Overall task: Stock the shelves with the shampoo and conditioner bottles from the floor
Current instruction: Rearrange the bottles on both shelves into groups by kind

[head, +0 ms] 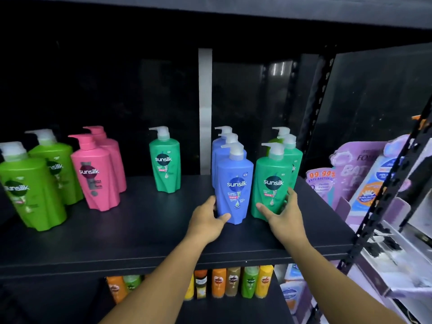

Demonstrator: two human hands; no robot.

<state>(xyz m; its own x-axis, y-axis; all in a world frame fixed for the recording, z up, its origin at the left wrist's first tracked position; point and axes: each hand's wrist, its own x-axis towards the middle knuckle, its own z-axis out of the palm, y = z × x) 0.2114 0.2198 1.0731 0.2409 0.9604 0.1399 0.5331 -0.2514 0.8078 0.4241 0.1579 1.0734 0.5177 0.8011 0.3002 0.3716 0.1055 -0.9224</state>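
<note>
Left hand (208,218) is gripping the front blue bottle (235,188), right hand (284,212) is cupping the teal bottle (272,185), both standing on the shelf (140,232); stocking's looking partway done; gaps are remaining; floor stock's out of view.

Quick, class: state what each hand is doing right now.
Left hand: grips the front blue bottle near its base.
Right hand: grips the front green bottle near its base.

shelf board (140,232): black, matte
back panel (93,90): dark, glossy, faint glare at right
strip (205,101): pale, vertical, mid-back
upright (315,113): black, slotted, right side
lighting: dim
</note>
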